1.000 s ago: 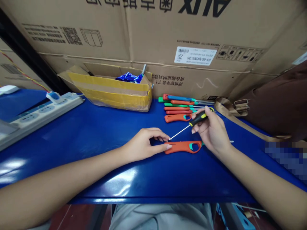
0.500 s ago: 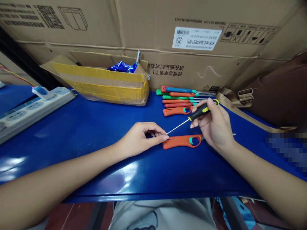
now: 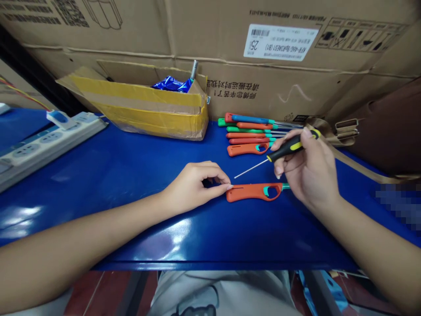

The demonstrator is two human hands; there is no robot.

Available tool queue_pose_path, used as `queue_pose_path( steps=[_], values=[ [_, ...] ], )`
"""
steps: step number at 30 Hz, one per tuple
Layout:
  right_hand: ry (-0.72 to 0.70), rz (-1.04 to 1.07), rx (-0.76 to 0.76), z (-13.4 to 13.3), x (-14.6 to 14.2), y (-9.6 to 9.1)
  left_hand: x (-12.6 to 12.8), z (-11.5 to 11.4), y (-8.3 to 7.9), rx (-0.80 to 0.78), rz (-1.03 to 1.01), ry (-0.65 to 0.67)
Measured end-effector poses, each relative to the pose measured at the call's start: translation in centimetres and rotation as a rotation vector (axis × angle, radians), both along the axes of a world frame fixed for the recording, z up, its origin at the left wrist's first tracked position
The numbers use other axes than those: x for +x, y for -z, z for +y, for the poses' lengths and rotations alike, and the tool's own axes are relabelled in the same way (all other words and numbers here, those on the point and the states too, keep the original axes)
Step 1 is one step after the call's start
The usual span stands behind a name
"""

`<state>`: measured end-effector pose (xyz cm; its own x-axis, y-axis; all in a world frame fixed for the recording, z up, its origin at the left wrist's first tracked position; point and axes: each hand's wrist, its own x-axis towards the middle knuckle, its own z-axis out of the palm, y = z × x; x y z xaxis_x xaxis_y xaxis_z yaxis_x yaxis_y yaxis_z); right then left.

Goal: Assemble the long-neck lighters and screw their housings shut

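Note:
An orange gas lighter (image 3: 251, 192) with a green trigger lies flat on the blue table, its long tip pointing right and partly hidden by my right wrist. My left hand (image 3: 204, 182) rests at its left end, thumb and fingertips pinched together against the handle's corner; whatever is between them is too small to tell. A screwdriver (image 3: 287, 148) with a black and yellow handle is gripped in my right hand (image 3: 312, 171). Its thin shaft slants down left, the tip just above the lighter and apart from my left fingertips.
Several lighters (image 3: 250, 135) in orange, red, green and blue lie in a row behind. A yellow-taped carton (image 3: 148, 116) holds a blue packet (image 3: 173, 84). On the left is a power strip (image 3: 49, 138); at right lie a tan strap (image 3: 358, 164) and brown bag (image 3: 388, 123). Large cardboard (image 3: 230, 70) stands behind.
The screwdriver has been drawn back up and right, its tip leaving my left fingertips. My left hand stays at the lighter's end. The view has shifted slightly.

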<state>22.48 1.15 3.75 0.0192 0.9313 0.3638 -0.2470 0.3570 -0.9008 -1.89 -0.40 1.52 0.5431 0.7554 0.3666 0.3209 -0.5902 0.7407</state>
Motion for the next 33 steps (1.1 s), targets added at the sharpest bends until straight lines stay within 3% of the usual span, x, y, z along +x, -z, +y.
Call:
queue_pose_path(
  steps=[6, 33],
  values=[
    [-0.082, -0.021, 0.116, -1.4, -0.4, -0.7, -0.3, -0.3, -0.1, 0.166, 0.025, 0.046],
    [-0.049, -0.183, 0.301, -3.3, -0.7, -0.4, -0.3, -0.4, 0.0, 0.223, 0.071, 0.031]
  ],
)
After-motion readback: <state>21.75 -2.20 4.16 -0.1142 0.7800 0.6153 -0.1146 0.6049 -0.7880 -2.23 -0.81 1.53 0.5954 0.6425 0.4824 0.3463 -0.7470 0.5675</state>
